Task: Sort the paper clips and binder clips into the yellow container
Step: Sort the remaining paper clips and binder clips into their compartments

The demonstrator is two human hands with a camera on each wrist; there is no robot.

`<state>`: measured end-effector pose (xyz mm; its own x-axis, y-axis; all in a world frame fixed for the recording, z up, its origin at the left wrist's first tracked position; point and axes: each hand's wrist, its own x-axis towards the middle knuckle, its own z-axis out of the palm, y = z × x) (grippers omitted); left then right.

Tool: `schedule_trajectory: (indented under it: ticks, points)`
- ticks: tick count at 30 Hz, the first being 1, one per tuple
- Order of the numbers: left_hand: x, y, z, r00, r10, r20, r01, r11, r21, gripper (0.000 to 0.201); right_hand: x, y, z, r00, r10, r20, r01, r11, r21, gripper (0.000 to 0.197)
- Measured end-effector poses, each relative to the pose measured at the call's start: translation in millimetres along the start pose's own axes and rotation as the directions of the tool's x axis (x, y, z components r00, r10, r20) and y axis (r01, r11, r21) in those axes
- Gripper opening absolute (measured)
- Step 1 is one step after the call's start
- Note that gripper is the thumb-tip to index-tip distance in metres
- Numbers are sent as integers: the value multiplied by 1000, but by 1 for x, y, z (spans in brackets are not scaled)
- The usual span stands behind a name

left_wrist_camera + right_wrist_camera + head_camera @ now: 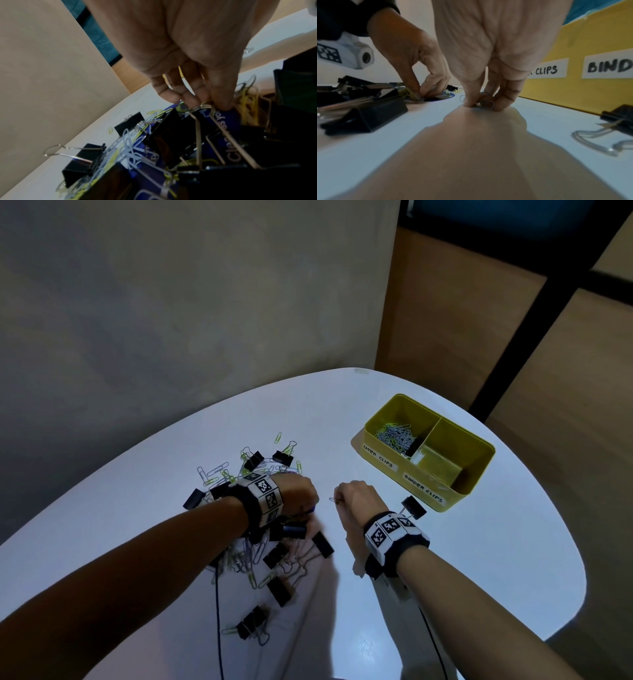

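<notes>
A pile of black binder clips and silver and green paper clips lies on the white table. My left hand is down in the pile, and its fingertips pinch the wire handle of a black binder clip. To its right, my right hand pinches a silver paper clip against the tabletop. The yellow container stands at the right. Its far compartment, labelled paper clips, holds several silver clips. The near one is labelled binder clips.
One black binder clip lies just in front of the container, beside my right wrist. A blue printed packet lies under the pile. More binder clips sit toward the table's near edge. Cables run down from both wrists.
</notes>
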<state>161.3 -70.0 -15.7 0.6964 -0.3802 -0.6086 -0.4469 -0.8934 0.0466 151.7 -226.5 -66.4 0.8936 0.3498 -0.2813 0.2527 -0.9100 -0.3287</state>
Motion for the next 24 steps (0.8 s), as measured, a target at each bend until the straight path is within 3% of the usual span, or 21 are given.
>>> schedule_trajectory:
  ticks: [3,6,8,10,12,14,16,19,21,24]
  points:
    - [0,-6,5,997,68,21,-69,995,77,6,-5,0,1,1000,9,0,-9,1000,14,28]
    - [-1,0,11,997,60,-48,-54,990,127,16,-11,-1,0,1000,30,2,-30,999,45,22]
    - [0,4,10,994,27,-106,-23,999,37,10,-14,2,-5,997,60,40,-64,991,113,18]
    - [4,4,12,992,-24,-122,10,994,-109,26,-17,6,-14,993,91,69,-105,967,231,14]
    - [4,3,8,990,-42,-138,13,979,-205,34,-20,11,-26,993,112,31,-115,934,338,14]
    - [5,1,-1,981,-44,-190,-13,958,-288,29,-20,17,-43,989,137,-53,-102,897,430,13]
    - [4,2,-24,952,-85,-293,-33,926,-376,23,-19,24,-69,965,193,-180,-84,870,486,15]
    - [8,12,-74,866,-183,-466,-110,838,-534,24,-17,36,-113,864,323,-386,-55,823,566,16]
    - [15,24,-105,813,-237,-531,-184,762,-621,27,-12,45,-134,810,404,-425,-69,785,616,13]
    - [29,44,-135,794,-254,-552,-221,725,-652,27,0,58,-151,796,454,-400,-135,777,614,8]
